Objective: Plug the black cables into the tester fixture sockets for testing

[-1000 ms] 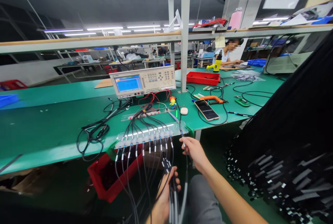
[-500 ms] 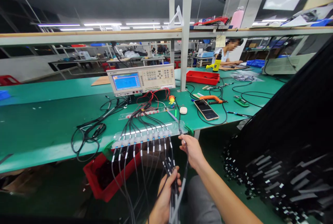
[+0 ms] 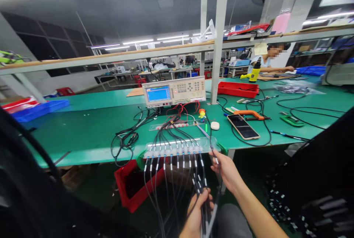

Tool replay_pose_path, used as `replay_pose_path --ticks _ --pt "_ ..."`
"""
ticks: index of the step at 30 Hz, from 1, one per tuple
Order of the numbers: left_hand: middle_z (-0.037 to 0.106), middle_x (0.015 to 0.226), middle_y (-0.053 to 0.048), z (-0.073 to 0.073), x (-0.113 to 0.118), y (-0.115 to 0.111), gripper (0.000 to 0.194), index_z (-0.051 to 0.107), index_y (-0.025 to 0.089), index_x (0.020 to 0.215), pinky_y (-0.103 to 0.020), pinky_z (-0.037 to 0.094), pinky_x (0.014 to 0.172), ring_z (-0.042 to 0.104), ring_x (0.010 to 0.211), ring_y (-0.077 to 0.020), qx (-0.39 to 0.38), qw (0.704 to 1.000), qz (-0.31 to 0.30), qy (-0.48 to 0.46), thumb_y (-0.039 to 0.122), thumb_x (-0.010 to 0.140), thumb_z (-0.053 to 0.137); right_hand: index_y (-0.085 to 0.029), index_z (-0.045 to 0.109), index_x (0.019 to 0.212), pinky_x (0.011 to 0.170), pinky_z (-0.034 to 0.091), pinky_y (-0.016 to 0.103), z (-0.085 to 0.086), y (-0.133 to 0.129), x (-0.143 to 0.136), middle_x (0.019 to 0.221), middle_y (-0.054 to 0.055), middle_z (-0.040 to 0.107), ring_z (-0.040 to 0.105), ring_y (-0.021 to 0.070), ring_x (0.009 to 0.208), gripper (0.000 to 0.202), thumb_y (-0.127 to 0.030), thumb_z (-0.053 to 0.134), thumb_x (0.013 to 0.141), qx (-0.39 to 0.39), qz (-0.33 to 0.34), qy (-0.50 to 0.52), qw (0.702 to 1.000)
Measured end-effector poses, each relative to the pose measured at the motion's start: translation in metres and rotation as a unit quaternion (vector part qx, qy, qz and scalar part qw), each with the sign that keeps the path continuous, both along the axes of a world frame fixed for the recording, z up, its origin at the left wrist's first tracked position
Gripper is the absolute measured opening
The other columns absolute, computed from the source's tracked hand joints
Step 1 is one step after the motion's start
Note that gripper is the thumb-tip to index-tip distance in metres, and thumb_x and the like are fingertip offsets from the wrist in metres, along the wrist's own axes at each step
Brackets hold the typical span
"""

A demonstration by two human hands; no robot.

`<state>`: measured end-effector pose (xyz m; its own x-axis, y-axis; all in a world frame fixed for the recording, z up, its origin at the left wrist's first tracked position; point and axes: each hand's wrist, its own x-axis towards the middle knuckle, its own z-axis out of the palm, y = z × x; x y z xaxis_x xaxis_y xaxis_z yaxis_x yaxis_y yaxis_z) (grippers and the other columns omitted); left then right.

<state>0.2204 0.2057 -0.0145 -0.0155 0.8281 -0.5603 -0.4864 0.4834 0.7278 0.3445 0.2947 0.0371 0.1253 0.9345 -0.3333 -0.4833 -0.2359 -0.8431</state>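
Observation:
My left hand (image 3: 197, 208) is closed round a bundle of black cables (image 3: 205, 219) with white labels, below the bench edge. Higher and to the right, my right hand (image 3: 226, 168) pinches a single black cable (image 3: 218, 161) beside the right end of a clear plastic fixture (image 3: 208, 145). Along that fixture's front, several labelled cables (image 3: 164, 166) hang from blue-tipped connectors. Black leads (image 3: 166, 129) run from its back toward a bench meter (image 3: 174, 91) with a lit blue screen.
On the green bench (image 3: 91, 127) lie a coil of cable (image 3: 124, 140), a phone (image 3: 243, 126), an orange clamp (image 3: 250, 114) and a white case (image 3: 215, 125). A red bin (image 3: 128, 199) sits below. Dark hanging cables flank both sides. Another person (image 3: 267, 63) sits beyond.
My view has turned left, so the bench and both hands appear farther right. A dark hanging mass now shows at the left. Both hands keep their grip on the cables.

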Motion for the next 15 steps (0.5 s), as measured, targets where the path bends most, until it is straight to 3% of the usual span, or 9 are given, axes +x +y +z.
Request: replay_pose_path --ticks 6,15 --pt "0.067 0.058 0.001 0.006 0.003 0.003 0.011 0.074 0.012 0.08 -0.015 0.046 0.042 0.06 0.045 -0.0081 -0.053 0.994 0.051 -0.086 0.018 0.081 0.065 -0.012 0.07 0.08 0.051 0.049 0.019 -0.001 0.0 0.0 0.054 -0.007 0.045 0.041 0.0042 0.047 0.048 -0.052 0.081 0.057 -0.014 0.0 -0.013 1.0" --pt "0.068 0.057 -0.001 0.017 0.007 0.001 0.009 0.072 0.008 0.083 -0.014 0.048 0.045 0.058 0.044 -0.008 -0.049 0.992 0.051 -0.102 0.015 0.08 0.067 -0.013 0.068 0.077 0.05 0.047 0.019 0.001 0.004 0.0 0.052 -0.007 0.044 0.039 0.0041 0.046 0.043 -0.052 0.078 0.06 -0.006 -0.002 -0.032 0.999"
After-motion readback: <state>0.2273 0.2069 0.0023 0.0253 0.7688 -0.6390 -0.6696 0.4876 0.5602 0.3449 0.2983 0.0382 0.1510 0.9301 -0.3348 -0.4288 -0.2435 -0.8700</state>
